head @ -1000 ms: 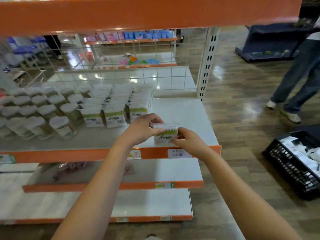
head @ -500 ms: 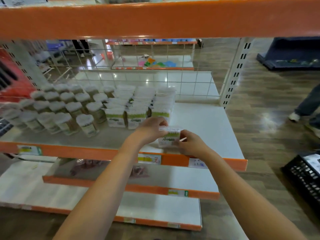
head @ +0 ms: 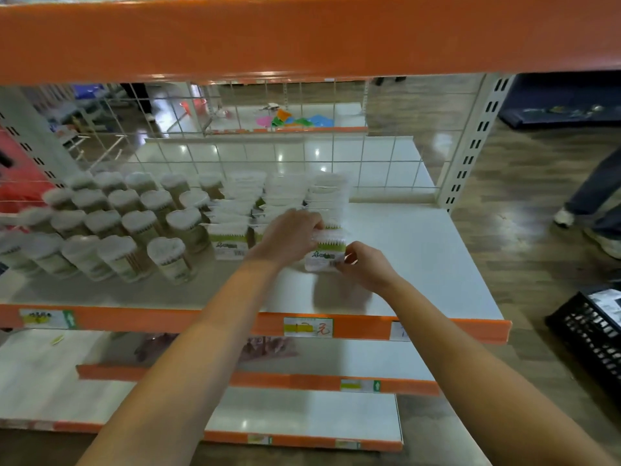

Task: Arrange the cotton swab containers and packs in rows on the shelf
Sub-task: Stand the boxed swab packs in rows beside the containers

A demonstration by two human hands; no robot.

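A cotton swab pack (head: 325, 252) with a green and white label stands on the white shelf (head: 420, 264), at the front of the rightmost row of packs (head: 327, 193). My left hand (head: 289, 238) grips its top left side and my right hand (head: 364, 265) pinches its lower right corner. More rows of the same packs (head: 232, 237) stand to the left. Several round clear swab containers (head: 168, 257) with white lids fill the shelf's left part in rows.
A wire grid (head: 336, 156) backs the shelf, with a white upright post (head: 470, 142) at its right. An orange shelf edge (head: 302, 35) hangs above. Lower shelves (head: 336, 364) sit below. A black crate (head: 591, 331) stands on the floor at right, near a person's legs (head: 591, 203).
Both hands moved the pack from above the shelf's front edge further in, up to the front of the rightmost row. The camera came closer to the shelf.
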